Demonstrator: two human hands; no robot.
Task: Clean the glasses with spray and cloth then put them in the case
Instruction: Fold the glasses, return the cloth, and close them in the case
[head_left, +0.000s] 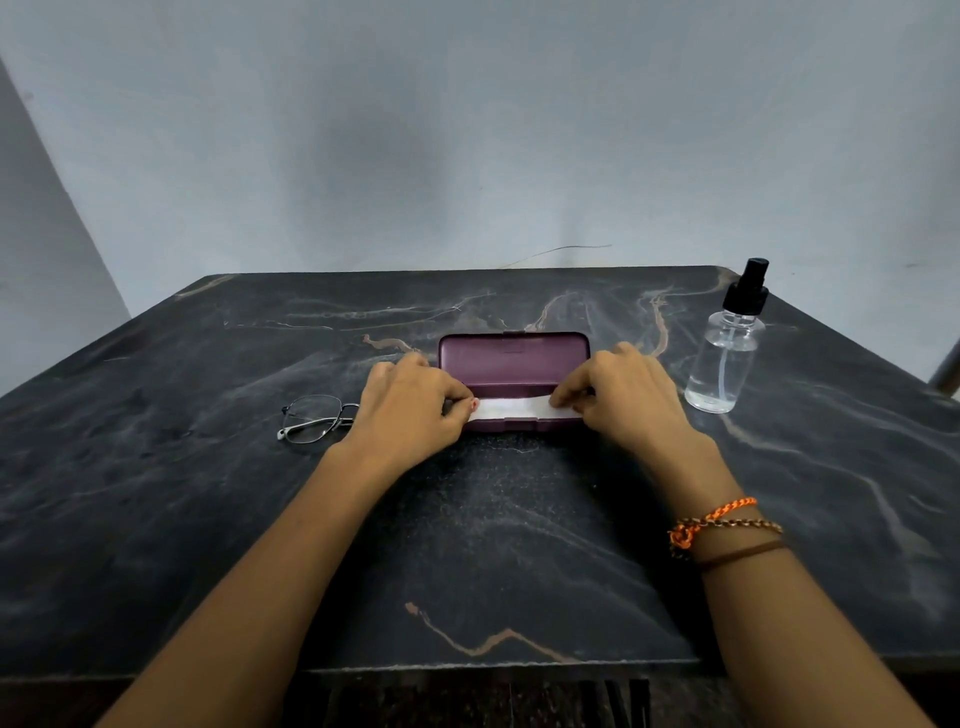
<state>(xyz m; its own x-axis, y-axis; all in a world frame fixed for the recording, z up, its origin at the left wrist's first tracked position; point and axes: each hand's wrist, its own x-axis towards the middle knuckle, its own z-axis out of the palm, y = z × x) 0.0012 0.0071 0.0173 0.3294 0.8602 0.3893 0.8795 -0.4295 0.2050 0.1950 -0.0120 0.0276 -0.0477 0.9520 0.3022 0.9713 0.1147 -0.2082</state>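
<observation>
Head view. A dark marble-patterned table fills the lower two thirds of the frame, with a pale wall behind it. At the centre of the frame stands a purple glasses case, open, its lid raised toward the wall and its shallow base nearest the viewer. A folded white cloth lies stretched across the base as a narrow strip. The left hand, just left of centre, pinches the left end of the cloth between thumb and fingertips; the right hand, just right of centre, pinches the right end in the same manner. Both hands are therefore closed on the cloth, one at each end, with the case between them. The glasses, thin dark metal frames with the temples folded, rest on the table at centre left, just beside the left hand and partly hidden by it; they lie outside the case. A clear spray bottle with a black pump top stands upright at the right of the frame, near the right hand but apart from it. Bracelets, orange, beaded and brown, circle the right forearm at lower right.
</observation>
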